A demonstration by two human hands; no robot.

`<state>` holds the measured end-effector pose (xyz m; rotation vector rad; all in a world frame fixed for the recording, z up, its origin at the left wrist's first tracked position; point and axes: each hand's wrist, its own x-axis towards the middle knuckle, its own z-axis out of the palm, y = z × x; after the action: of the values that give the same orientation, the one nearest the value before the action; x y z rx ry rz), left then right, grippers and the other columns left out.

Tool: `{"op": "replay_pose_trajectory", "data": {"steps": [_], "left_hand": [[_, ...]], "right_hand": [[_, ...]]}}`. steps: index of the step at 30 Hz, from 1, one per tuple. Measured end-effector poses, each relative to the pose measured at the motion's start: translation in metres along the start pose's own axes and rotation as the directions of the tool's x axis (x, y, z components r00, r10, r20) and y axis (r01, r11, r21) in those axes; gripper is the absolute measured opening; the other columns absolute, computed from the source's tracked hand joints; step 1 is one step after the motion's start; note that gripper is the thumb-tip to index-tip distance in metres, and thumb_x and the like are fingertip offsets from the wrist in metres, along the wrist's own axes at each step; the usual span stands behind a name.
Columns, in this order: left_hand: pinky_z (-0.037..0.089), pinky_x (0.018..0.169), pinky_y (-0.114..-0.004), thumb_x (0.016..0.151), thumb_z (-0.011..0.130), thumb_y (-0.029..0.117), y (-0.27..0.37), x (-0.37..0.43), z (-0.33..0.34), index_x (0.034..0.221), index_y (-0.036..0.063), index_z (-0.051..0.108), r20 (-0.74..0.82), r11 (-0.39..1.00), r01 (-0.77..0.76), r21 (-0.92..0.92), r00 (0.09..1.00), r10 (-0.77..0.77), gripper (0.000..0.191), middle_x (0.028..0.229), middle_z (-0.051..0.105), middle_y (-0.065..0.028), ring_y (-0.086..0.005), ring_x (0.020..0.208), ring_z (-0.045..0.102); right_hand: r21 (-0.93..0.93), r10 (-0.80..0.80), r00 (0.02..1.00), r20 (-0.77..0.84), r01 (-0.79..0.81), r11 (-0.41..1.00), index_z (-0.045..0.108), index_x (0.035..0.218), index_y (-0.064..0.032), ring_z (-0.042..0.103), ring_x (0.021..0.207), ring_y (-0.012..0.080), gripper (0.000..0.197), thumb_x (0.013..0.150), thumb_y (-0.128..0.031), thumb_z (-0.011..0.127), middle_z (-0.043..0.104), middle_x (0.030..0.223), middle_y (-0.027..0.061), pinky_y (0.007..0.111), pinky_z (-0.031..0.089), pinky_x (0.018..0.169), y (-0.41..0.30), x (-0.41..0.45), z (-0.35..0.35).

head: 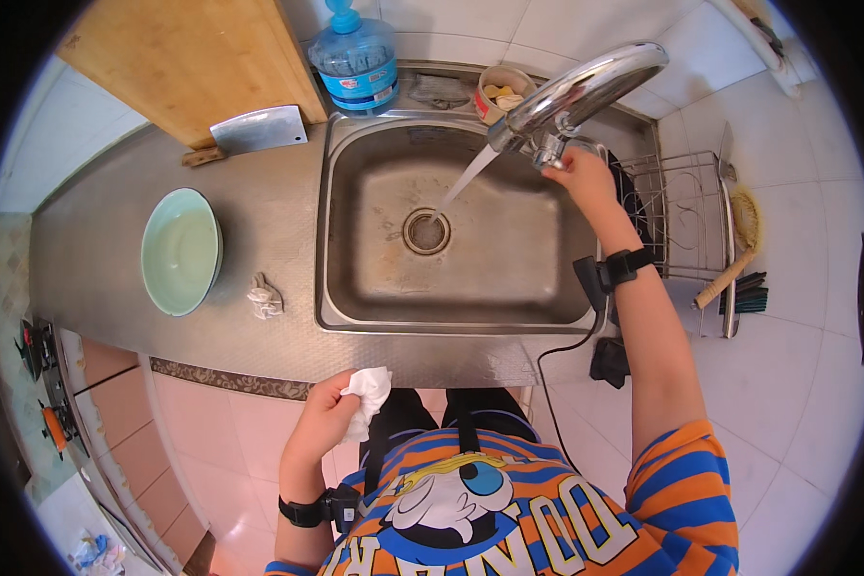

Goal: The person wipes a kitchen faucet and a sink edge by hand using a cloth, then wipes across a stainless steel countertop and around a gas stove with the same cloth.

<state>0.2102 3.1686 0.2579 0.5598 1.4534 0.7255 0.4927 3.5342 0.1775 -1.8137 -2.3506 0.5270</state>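
Note:
My right hand (589, 181) grips the small handle of the chrome faucet (583, 93) at the back right of the sink. A stream of water (466, 178) runs from the spout into the drain (426, 232) of the stainless steel sink (504, 277). Low in front of my body, by the counter's front edge, my left hand (329, 412) holds a crumpled white paper tissue (367, 400). To the left of the sink lies a crumpled, soiled-looking tissue or rag (265, 297). Beside it stands a pale green enamel bowl (181, 253).
A cleaver (259, 131) leans against a wooden cutting board (194, 65). Behind the sink stand a blue plastic jug (354, 68) and a tub of scraps (502, 93). At right are a wire rack (680, 216) and a wooden-handled brush (731, 270). A black cable (543, 367) hangs from my right wrist strap.

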Motion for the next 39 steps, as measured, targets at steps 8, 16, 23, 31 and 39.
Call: {"op": "replay_pose_trajectory", "data": {"steps": [8,16,23,31,39], "left_hand": [[0.043,0.061,-0.021,0.077,0.039,-0.001,-0.010,0.002,-0.008,0.103,0.0000,0.058,-0.051,1.000,-0.018,-0.021,0.999,0.017,0.033,0.080,0.058,-0.0003,-0.0071,0.070,0.053],[0.045,0.078,-0.025,0.079,0.056,0.004,-0.030,0.009,-0.022,0.124,0.0012,0.040,-0.042,0.975,-0.095,-0.200,0.995,0.088,0.048,0.104,0.055,-0.0037,-0.0104,0.092,0.053],[0.044,0.085,-0.029,0.069,0.046,-0.004,-0.033,0.025,-0.032,0.132,0.0016,0.024,-0.053,0.887,-0.188,-0.421,0.982,0.183,0.067,0.116,0.050,-0.0116,-0.0175,0.103,0.052],[0.046,0.087,-0.035,0.076,0.036,-0.003,-0.026,0.041,-0.037,0.130,0.0001,0.032,0.153,0.715,-0.005,-0.699,0.976,0.156,0.054,0.118,0.050,-0.0121,-0.0227,0.103,0.054],[0.036,0.098,-0.035,0.091,0.029,0.021,-0.029,0.041,-0.015,0.131,-0.0012,0.032,0.305,0.733,0.083,-0.675,0.936,0.175,0.046,0.128,0.044,-0.0100,-0.0233,0.116,0.045]], "right_hand": [[-0.054,-0.009,0.975,-0.221,-0.003,0.999,0.060,0.079,-0.0011,0.059,0.069,0.0318,0.043,0.063,-0.038,0.075,0.061,0.072,0.0169,0.039,0.046,0.062,0.015,0.007,-0.006],[0.466,0.109,0.970,0.216,-0.201,0.862,0.058,0.072,-0.0011,0.046,0.045,0.0064,0.011,0.078,-0.010,0.061,0.057,0.056,0.0035,0.021,0.035,0.042,-0.002,-0.092,-0.049],[0.612,0.085,0.924,0.372,-0.314,0.726,0.062,0.086,-0.0016,0.051,0.061,0.0062,0.009,0.084,-0.008,0.055,0.062,0.070,0.0015,0.019,0.041,0.055,-0.065,-0.183,-0.026],[0.784,-0.191,0.839,0.509,-0.360,0.507,0.046,0.124,-0.0079,0.053,0.089,0.0095,0.042,0.084,-0.014,0.058,0.057,0.103,0.0018,0.023,0.044,0.074,-0.190,-0.238,0.049],[0.873,-0.125,0.865,0.486,-0.474,0.116,0.048,0.108,-0.0017,0.055,0.083,0.0098,0.032,0.081,-0.009,0.062,0.060,0.092,0.0078,0.023,0.043,0.071,-0.214,-0.266,0.076]]}}
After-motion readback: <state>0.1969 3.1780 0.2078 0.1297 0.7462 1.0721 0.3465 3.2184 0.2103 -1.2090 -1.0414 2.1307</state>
